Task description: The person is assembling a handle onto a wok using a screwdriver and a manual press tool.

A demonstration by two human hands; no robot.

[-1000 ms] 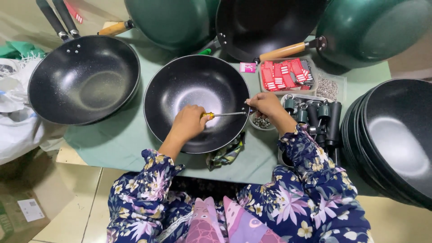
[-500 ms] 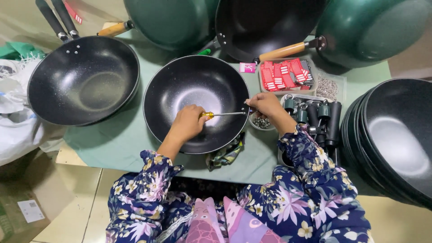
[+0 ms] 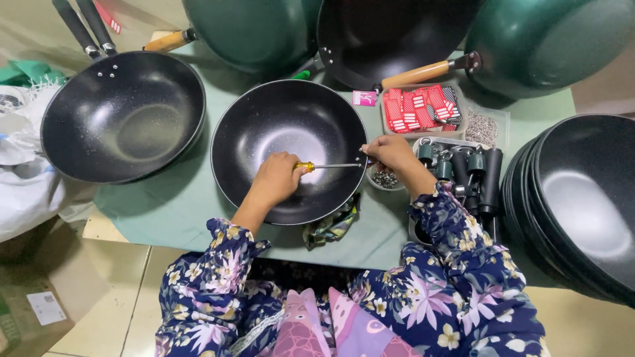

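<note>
- Black wok (image 3: 289, 149) sits on the green-covered table (image 3: 165, 205), near the middle of its near edge, with its right rim just beside a small bowl of screws (image 3: 384, 178)
- Left hand (image 3: 276, 178) is clenched around the yellow handle of a screwdriver (image 3: 327, 165), whose thin shaft lies almost flat across the inside of the wok and points at the right rim
- Right hand (image 3: 390, 153) is pinched at that rim where the screwdriver tip meets it; whatever small part the fingers grasp is hidden, so I cannot tell what it is
- If the tip jumps out of the screw head, it could likely scrape the dark speckled coating inside the wok, or jab the right fingertips that are so close to it
- With both hands busy, nothing pins the wok down, and its rounded base rests partly on a patterned cloth (image 3: 331, 225); a hard push along the shaft might make it rock or slide toward the bowl and scatter the screws
- A dropped screw would probably roll to the bottom of the wok or off the near edge onto the person's lap
- Black handles (image 3: 479, 175) and a tray of red packets (image 3: 420, 109) crowd the right side of the table, beside a stack of woks (image 3: 582, 205); a right elbow swinging out could knock them
- Second black wok (image 3: 122, 116) lies well apart toward the left edge, out of harm's way
</note>
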